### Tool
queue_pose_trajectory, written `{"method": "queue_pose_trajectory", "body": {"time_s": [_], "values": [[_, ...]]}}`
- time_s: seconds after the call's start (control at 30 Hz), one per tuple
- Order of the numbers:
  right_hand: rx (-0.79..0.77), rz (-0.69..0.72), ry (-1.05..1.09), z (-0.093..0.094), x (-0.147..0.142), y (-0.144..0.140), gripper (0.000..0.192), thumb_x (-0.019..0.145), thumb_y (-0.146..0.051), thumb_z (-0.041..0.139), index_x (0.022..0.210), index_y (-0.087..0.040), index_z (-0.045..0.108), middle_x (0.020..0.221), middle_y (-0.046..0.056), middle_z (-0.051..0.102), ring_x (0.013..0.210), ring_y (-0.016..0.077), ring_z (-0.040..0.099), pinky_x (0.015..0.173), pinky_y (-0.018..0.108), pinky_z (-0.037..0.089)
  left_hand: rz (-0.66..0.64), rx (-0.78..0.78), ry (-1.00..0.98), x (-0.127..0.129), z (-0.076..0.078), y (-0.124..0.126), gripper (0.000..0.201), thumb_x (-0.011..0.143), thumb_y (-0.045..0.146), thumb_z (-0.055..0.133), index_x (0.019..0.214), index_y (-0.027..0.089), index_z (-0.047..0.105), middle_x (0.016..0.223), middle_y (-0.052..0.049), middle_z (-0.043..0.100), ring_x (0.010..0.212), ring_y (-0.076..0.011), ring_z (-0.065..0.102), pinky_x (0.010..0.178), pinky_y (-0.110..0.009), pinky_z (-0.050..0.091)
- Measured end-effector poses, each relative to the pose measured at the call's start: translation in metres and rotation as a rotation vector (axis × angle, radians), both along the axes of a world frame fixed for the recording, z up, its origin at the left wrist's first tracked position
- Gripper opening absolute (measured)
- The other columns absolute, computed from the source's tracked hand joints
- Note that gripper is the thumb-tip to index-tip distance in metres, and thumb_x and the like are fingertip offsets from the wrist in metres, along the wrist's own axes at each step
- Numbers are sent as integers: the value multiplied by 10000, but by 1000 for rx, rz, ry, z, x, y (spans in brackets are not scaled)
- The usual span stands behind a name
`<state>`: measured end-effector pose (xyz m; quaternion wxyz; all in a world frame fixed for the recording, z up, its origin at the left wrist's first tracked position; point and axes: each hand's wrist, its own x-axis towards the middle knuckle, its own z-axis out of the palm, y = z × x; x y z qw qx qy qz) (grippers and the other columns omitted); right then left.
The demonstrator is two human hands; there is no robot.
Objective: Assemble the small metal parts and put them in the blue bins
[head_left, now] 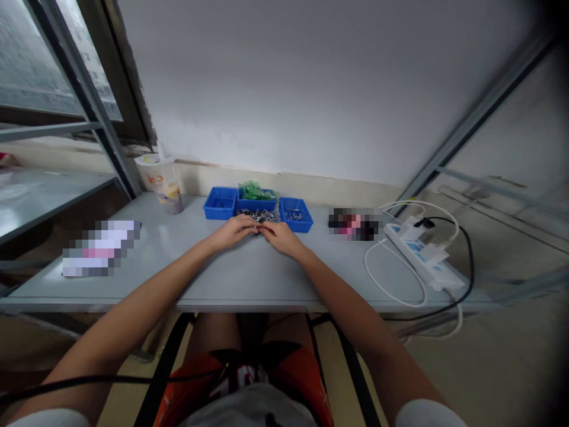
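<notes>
Close to the middle of the desk, my left hand [233, 231] and my right hand [281, 237] meet with their fingertips together. The fingers of both are curled in a pinch, and whatever is between them is too small to make out. Right behind the fingertips lies a heap of thin, dark and silvery metal pieces [262, 216], like small screws or nails. To its left stands a blue tray [221, 193] with little visible inside. Behind the heap, another blue tray [255, 203] bears green plastic packets [252, 190]. A right-hand blue tray [299, 226] contains loose metal pieces [293, 214].
A plastic drink cup with a straw [163, 187] stands by the wall at the back left. Blurred-out items lie on the desk [249, 284] at both sides. A white power strip [422, 258] with plugs and looping cables [376, 279] occupies the right end.
</notes>
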<state>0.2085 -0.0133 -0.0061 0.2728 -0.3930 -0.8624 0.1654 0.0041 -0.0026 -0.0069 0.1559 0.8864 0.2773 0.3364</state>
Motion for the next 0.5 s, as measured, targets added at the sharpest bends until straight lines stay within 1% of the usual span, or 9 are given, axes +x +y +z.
{"method": "queue_pose_trajectory", "body": {"time_s": [0.1,0.2,0.3,0.37,0.5], "values": [[-26,0,28,1,1,0,236,947,-240,435,842,-168,633,649,-22,570,630,98,511,630,207,329,-22,-5,-23,0,-1,0,264,923,277,493,1114,183,648,1058,-83,676,995,-187,581,895,-334,451],[-41,13,18,0,1,1,243,950,-268,436,862,-167,639,654,-21,573,629,97,513,634,209,333,18,1,-32,0,-2,1,243,920,294,486,1031,174,665,1014,-82,679,972,-190,585,875,-329,453],[-25,-17,11,-1,1,2,220,934,-299,471,957,-176,652,682,-17,588,625,100,505,626,212,329,116,-31,-24,-1,-1,1,260,920,339,477,914,160,665,896,-64,678,847,-176,599,780,-293,458],[-15,-52,29,0,1,2,229,925,-314,485,1015,-184,649,686,-16,591,620,103,501,620,213,330,167,-80,11,-2,1,0,284,920,367,471,875,159,658,821,-41,672,743,-154,589,706,-264,441],[-18,-62,68,2,1,1,246,925,-319,473,1032,-181,647,711,-9,607,626,104,507,627,212,342,160,-142,111,-4,3,-4,307,897,395,492,821,161,676,710,-15,659,616,-128,545,602,-230,384]]}}
